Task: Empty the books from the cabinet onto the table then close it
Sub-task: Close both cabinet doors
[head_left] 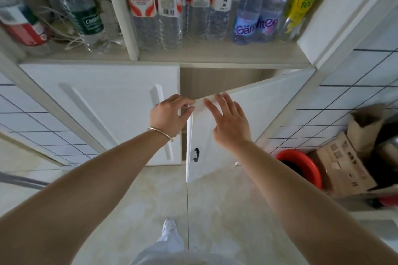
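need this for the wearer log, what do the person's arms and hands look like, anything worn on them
Both forearms are bare, with no sleeves in view and no gloves. The left hand has a thin, plain metal bangle, gold-toned, sitting at the wrist. The right hand shows no ring, watch or band that I can make out. No markings are visible on either arm.

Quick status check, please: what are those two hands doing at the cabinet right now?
Left hand pinching top corner of right cabinet door; right hand flat on its face. Door ajar. No books visible. Nothing in the way.
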